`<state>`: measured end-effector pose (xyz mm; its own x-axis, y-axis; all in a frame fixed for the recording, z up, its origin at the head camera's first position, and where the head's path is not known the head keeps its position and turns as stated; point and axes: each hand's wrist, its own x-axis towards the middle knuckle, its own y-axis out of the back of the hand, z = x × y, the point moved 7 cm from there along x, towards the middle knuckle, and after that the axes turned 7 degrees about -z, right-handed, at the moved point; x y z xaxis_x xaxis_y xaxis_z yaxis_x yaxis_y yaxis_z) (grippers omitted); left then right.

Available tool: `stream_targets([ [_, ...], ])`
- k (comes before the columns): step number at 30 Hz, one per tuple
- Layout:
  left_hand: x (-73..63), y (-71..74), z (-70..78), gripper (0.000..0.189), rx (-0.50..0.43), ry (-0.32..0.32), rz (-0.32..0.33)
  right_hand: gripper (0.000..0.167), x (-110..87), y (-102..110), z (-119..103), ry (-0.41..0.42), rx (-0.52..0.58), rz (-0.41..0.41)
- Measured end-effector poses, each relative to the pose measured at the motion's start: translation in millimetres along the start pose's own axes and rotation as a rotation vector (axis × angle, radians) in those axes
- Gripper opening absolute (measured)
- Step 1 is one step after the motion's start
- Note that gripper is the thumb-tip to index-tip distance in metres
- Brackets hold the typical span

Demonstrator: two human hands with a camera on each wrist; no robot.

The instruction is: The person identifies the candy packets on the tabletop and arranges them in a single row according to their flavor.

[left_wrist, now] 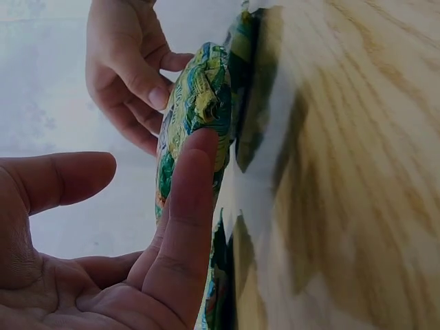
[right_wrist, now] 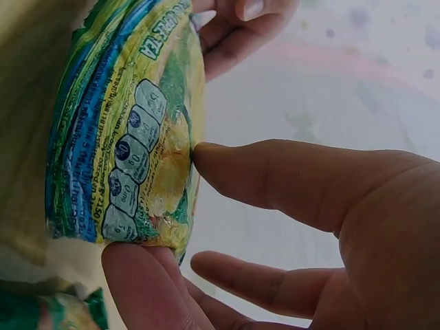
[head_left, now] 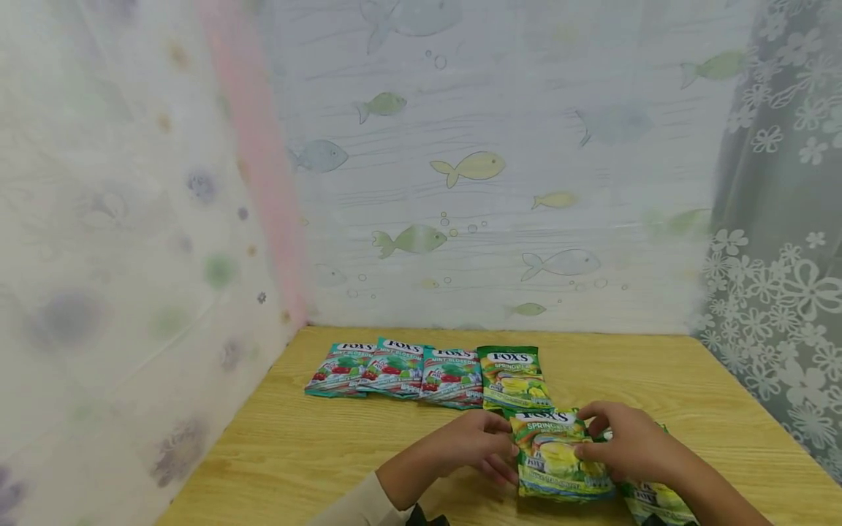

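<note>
A yellow-green Fox's candy bag [head_left: 559,467] is between the two hands over the near part of the table. My right hand [head_left: 634,442] pinches its right side, with the thumb [right_wrist: 240,172] on the front and a finger at the edge. At the bag's left side is my left hand [head_left: 473,449]; in the left wrist view a straight finger [left_wrist: 189,185] touches the bag while the thumb stands off it. Another yellow-green bag [head_left: 661,504] lies on the table, partly hidden by the right hand and forearm.
Behind the hands, three teal mint candy bags [head_left: 454,380] lie in an overlapping row on the wooden table [head_left: 316,453]. A yellow-green bag [head_left: 516,380] lies at the row's right end. Patterned curtains [head_left: 473,219] surround the table at the back and sides.
</note>
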<state>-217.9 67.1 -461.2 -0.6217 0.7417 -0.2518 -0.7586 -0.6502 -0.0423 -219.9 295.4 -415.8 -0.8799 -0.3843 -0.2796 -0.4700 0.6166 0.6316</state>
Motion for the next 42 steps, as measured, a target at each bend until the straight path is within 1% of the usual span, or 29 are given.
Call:
stream_targets([
  [2, 0.4, 0.4, 4.1, 0.058, 0.008, -0.010, 0.004, 0.066, -1.6, 4.5, -2.8, 0.016, -0.013, 0.009],
  [5, 1.2, 1.0, 11.2, 0.060, 0.018, -0.025, 0.016, 0.069, -3.0, 10.4, -5.3, 0.028, -0.005, 0.013],
  [9, 4.6, 2.3, 18.9, 0.060, 0.031, -0.054, 0.031, 0.072, -2.9, 17.7, -6.4, 0.028, 0.004, 0.039],
  [13, 8.7, 4.3, 25.8, 0.061, 0.063, -0.084, 0.043, 0.073, -2.9, 26.6, -10.0, 0.056, -0.029, 0.066],
  [18, 12.3, 8.5, 35.7, 0.063, 0.099, -0.106, 0.098, 0.075, -1.9, 37.2, -15.6, 0.081, -0.054, 0.082],
  [24, 18.6, 11.7, 49.6, 0.062, 0.136, -0.159, 0.147, 0.079, -1.3, 52.0, -22.0, 0.093, -0.069, 0.118],
  [28, 25.1, 14.6, 60.6, 0.062, 0.145, -0.182, 0.182, 0.081, -1.4, 64.0, -26.8, 0.110, -0.060, 0.130],
  [32, 32.5, 18.3, 75.1, 0.061, 0.157, -0.207, 0.237, 0.082, 0.9, 76.6, -31.9, 0.132, -0.085, 0.159],
  [35, 38.4, 20.1, 85.1, 0.062, 0.179, -0.221, 0.271, 0.082, 2.5, 84.7, -31.8, 0.137, -0.092, 0.182],
  [39, 46.8, 21.0, 92.4, 0.063, 0.189, -0.220, 0.279, 0.083, 4.1, 91.3, -28.1, 0.139, -0.079, 0.204],
  [42, 53.0, 21.0, 95.2, 0.062, 0.173, -0.218, 0.276, 0.081, 5.7, 94.3, -25.2, 0.140, -0.100, 0.232],
])
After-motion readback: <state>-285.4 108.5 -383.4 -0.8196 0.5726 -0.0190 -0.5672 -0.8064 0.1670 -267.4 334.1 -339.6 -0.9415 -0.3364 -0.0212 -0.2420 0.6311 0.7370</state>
